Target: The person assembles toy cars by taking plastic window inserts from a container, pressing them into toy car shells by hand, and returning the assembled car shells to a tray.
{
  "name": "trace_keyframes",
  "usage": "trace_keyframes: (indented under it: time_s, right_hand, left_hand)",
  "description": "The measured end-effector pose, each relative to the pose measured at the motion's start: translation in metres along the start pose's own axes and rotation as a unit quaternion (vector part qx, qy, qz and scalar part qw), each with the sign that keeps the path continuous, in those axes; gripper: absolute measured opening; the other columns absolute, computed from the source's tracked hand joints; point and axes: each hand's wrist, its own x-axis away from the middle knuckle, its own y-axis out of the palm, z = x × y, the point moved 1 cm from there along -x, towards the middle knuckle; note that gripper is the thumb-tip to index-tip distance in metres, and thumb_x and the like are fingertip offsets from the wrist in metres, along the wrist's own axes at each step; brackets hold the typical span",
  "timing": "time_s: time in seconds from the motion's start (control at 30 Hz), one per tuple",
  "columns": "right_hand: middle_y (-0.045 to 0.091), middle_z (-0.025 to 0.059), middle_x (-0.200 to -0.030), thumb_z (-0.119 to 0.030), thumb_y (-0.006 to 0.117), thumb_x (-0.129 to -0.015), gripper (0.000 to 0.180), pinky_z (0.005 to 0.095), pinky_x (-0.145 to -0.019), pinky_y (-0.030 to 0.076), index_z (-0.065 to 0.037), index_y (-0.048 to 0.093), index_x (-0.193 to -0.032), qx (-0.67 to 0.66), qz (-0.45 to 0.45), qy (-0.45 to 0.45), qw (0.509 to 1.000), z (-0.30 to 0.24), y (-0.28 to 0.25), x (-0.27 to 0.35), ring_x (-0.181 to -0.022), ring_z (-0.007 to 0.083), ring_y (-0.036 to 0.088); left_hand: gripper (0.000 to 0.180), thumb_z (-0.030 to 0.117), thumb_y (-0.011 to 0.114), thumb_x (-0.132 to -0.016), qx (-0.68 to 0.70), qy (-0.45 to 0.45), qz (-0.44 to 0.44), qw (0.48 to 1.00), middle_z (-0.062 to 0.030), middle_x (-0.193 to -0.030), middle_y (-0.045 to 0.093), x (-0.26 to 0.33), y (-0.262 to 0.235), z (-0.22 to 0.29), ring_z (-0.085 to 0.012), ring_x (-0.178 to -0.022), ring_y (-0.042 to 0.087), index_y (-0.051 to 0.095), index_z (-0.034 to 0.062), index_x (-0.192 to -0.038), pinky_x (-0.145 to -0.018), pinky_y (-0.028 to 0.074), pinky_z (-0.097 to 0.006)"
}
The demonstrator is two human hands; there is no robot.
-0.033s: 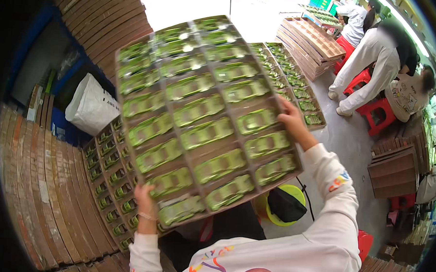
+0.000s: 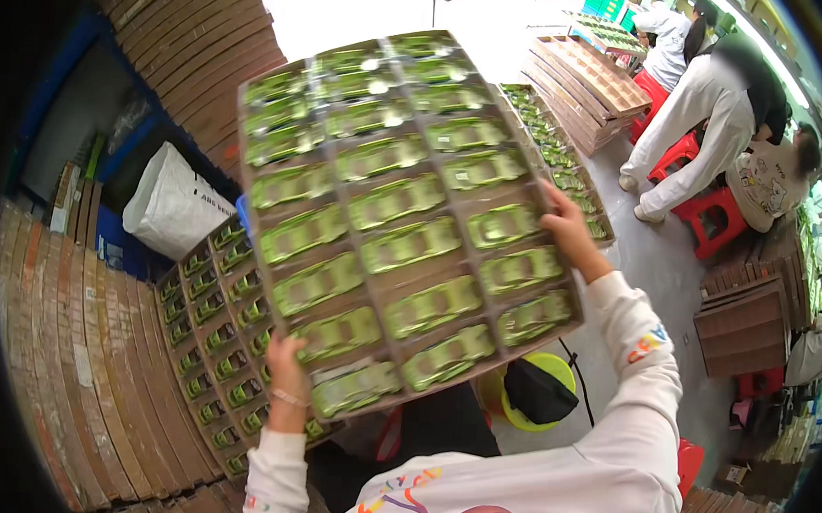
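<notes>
Between my hands is a large brown compartment tray (image 2: 413,282), lifted off any surface and tilted. Rows of shiny green car-shaped shells (image 2: 410,244) lie in its compartments. My left hand (image 2: 286,376) is closed on the tray's near left edge. On the right side edge, my right hand (image 2: 570,229) grips it with the fingers partly hidden. Below and to the left lies another tray (image 2: 208,326) holding smaller green and dark parts. Partly covered by the lifted tray, a further tray (image 2: 605,230) of green parts sits at the far right.
Stacked brown trays (image 2: 67,352) line the left side, with another stack (image 2: 186,50) behind. A white sack (image 2: 170,205) stands between them. To the right are a yellow-green bucket (image 2: 562,378) with a black item, red stools (image 2: 711,219), tray stacks (image 2: 588,90) and several people (image 2: 711,114).
The lifted tray has shifted a little to the right with both hands on it. More of the lower left tray shows, and less of the far right one.
</notes>
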Motion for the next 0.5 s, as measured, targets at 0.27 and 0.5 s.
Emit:
trace_keyframes:
  time_s: [0.27,0.5]
  right_hand:
    - [0.060,0.0035,-0.121,0.003,0.057,-0.074,0.067,0.0260,-0.095,0.042,-0.004,0.045,-0.140,0.088,0.062,0.056,0.993,0.024,-0.234,-0.052,-0.108,0.0145,0.056]
    - [0.057,0.0040,-0.128,0.009,0.052,-0.076,0.065,0.0257,-0.101,0.037,-0.002,0.045,-0.140,0.156,0.107,0.050,0.981,0.087,-0.301,-0.088,-0.118,0.0139,0.053]
  left_hand:
    - [0.023,0.013,0.056,-0.076,0.024,-0.035,-0.237,0.971,-0.0039,-0.079,0.061,-0.039,0.266,-0.036,-0.0134,-0.071,0.050,0.061,-0.0041,-0.091,-0.066,0.043,-0.028]
    - [0.029,0.014,0.058,-0.076,-0.011,-0.058,-0.234,0.970,-0.0052,-0.083,0.063,-0.068,0.373,-0.097,-0.0137,-0.076,0.055,0.062,-0.0057,-0.097,-0.071,0.045,-0.028]
